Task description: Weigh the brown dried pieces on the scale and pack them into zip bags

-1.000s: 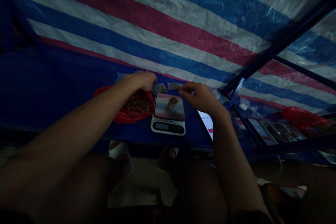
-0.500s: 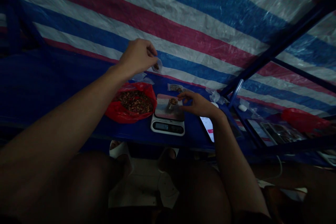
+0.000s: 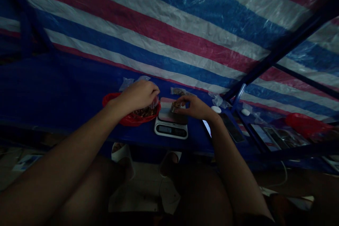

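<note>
Striped tarp [image 3: 169,24] is hanging behind a blue counter [image 3: 79,113]; both hands are working at it.

A red bag [image 3: 127,120] of brown kernels is sitting open on the counter. A scale [image 3: 171,130] is standing just beside it to the right, and a phone [image 3: 207,127] is lying right of the scale. The left hand [image 3: 139,95] is hovering over the bag's right rim, fingers closed in a pinch on a small clear pouch [image 3: 154,102] hanging above the kernels. The right hand [image 3: 194,107] is reaching across the scale pan, fingers nipping a small cup [image 3: 174,106] standing on the pan. Light is running dim; the cup's contents are too dark to tell.
</note>
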A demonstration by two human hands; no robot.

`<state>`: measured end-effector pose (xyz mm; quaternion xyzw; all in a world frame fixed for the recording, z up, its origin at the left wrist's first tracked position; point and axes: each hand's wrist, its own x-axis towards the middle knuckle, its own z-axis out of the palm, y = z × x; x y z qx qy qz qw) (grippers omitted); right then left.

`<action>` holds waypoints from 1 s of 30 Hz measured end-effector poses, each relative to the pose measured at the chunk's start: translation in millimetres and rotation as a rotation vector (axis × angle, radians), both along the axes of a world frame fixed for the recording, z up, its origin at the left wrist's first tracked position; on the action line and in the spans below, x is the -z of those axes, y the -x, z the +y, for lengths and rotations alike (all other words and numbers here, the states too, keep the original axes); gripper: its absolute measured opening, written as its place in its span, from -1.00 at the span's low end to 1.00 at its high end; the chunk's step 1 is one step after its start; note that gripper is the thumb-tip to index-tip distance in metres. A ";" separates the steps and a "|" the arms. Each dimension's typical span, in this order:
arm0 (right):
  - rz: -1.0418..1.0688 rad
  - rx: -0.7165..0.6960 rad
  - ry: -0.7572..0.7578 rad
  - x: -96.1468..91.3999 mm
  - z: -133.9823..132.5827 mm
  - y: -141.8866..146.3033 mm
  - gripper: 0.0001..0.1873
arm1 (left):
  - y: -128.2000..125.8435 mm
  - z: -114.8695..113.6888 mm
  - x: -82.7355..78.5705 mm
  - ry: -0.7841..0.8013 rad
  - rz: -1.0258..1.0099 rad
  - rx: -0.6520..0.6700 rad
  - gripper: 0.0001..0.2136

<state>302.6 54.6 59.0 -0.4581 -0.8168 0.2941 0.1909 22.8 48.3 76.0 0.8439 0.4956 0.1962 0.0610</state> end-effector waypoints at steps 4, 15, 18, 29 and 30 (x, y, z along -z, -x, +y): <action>0.013 -0.003 -0.026 1.5 1.1 3.3 -0.70 | 13.1 -6.8 6.9 -0.002 0.034 0.142 -0.55; 0.087 -0.070 -0.103 3.2 2.0 14.9 -0.72 | 16.1 -2.2 24.6 0.014 0.068 0.222 -0.47; 0.162 -0.095 -0.134 0.4 0.2 21.0 -0.73 | 13.3 -1.6 27.4 -0.001 -0.004 0.223 -0.47; 0.111 -0.109 -0.260 4.7 4.8 30.5 -0.63 | 1.1 -2.1 36.2 0.045 -0.081 0.197 -0.48; 0.101 -0.119 -0.284 5.1 5.3 31.0 -0.64 | 0.8 -2.3 36.1 0.039 -0.080 0.197 -0.50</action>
